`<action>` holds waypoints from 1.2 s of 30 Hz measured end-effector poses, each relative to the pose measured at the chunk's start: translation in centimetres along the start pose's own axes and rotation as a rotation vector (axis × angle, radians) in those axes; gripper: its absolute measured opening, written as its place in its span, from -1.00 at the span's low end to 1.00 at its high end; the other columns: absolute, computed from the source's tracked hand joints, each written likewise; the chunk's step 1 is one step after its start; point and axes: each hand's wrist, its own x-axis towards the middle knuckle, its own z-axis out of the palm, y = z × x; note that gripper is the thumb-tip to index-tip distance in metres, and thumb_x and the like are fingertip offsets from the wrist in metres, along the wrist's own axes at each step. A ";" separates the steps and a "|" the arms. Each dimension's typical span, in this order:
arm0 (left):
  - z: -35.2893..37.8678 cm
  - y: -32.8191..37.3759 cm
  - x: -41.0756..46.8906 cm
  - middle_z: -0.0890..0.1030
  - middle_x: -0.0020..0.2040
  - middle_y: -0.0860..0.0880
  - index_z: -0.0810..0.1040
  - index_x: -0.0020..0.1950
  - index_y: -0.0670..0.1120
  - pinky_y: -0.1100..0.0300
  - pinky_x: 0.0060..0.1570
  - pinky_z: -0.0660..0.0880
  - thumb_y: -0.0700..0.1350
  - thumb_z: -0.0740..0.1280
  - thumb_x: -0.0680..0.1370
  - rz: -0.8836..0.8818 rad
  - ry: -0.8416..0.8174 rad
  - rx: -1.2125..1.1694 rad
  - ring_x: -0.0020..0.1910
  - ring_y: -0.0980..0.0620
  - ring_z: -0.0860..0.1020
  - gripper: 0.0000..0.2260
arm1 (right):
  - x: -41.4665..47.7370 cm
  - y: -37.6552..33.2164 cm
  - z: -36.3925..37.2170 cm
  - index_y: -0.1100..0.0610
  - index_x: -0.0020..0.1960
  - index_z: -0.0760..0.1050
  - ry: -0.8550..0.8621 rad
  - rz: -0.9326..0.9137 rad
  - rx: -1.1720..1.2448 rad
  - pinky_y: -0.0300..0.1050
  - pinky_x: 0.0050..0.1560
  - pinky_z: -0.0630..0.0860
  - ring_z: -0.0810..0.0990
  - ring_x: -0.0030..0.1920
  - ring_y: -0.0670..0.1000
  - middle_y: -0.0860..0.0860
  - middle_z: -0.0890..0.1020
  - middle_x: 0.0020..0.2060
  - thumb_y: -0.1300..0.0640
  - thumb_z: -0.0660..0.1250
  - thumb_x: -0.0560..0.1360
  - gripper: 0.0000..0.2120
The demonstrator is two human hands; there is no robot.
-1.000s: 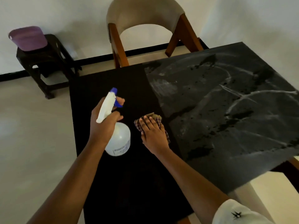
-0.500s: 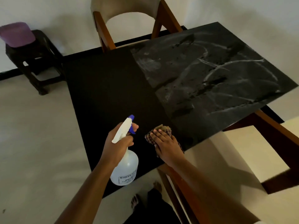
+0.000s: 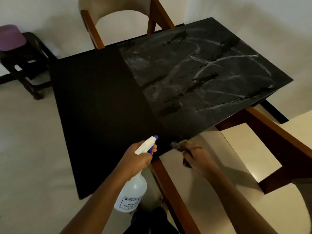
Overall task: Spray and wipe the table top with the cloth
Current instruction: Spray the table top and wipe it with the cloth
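Note:
The black marble-patterned table top (image 3: pixel 194 78) fills the middle of the view; its right half shines with pale streaks and its left half lies in shadow. My left hand (image 3: pixel 135 160) grips the neck of a white spray bottle (image 3: pixel 133 188) with a blue trigger and nozzle, held at the table's near edge with the nozzle aimed over the table. My right hand (image 3: pixel 197 159), blurred by motion, holds a brown checked cloth (image 3: pixel 181 146) just off the near edge of the table, above a chair seat.
A wooden chair with a beige back (image 3: pixel 121 16) stands at the far side. Another wooden chair with a cream seat (image 3: pixel 244 149) sits under the near right edge. A dark stool (image 3: pixel 28 65) carrying a purple lid (image 3: pixel 11 37) is at the far left.
Both hands have drawn back toward me. The cloth slid across the table to its near edge and off it, and the bottle followed. The view has shifted, showing more floor and chair.

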 end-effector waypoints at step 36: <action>-8.2 6.3 9.3 0.59 0.17 -0.09 0.48 0.31 -0.11 -0.09 0.12 0.58 -0.14 0.26 0.38 0.375 0.795 -0.217 0.11 0.05 0.58 -0.52 | 12.3 2.3 3.4 -0.19 0.55 -0.06 0.210 -0.289 -0.655 0.26 0.45 -0.04 -0.09 0.55 -0.04 -0.11 0.03 0.56 -0.26 -0.03 0.58 -0.43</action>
